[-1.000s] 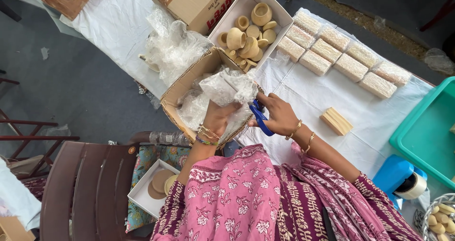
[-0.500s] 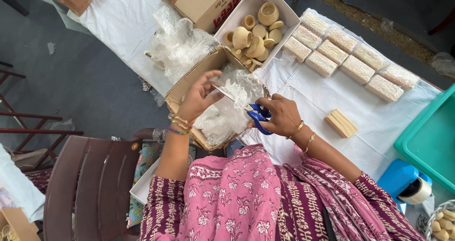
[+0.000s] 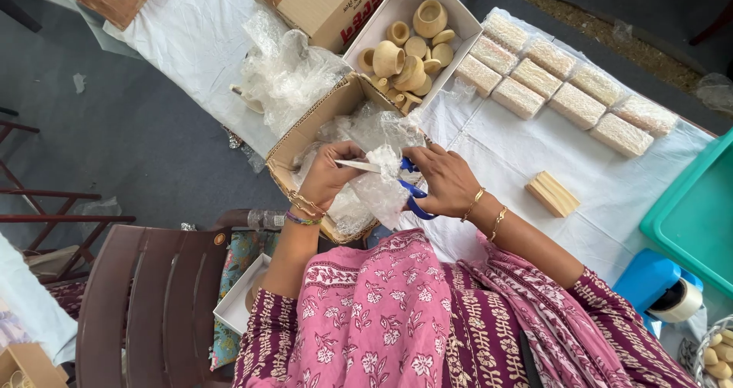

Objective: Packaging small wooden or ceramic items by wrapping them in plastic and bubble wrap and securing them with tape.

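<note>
My right hand (image 3: 445, 179) grips blue-handled scissors (image 3: 413, 198), their blades pointing left across a piece of clear bubble wrap (image 3: 384, 186). My left hand (image 3: 328, 176) pinches that same bubble wrap at the blade tips. Both hands hover over an open brown cardboard box (image 3: 305, 132) stuffed with more clear plastic wrap.
A white box (image 3: 452, 60) of small wooden pots sits behind. A row of wrapped blocks (image 3: 569, 90) lies on the white cloth, with a wooden block (image 3: 552, 194) nearer. A teal bin (image 3: 695, 212) and tape roll (image 3: 676, 302) stand right, a brown chair (image 3: 145, 304) at left.
My left hand has shifted from under the plastic to pinching it at the scissor tips. The scissors have moved deeper across the bubble wrap.
</note>
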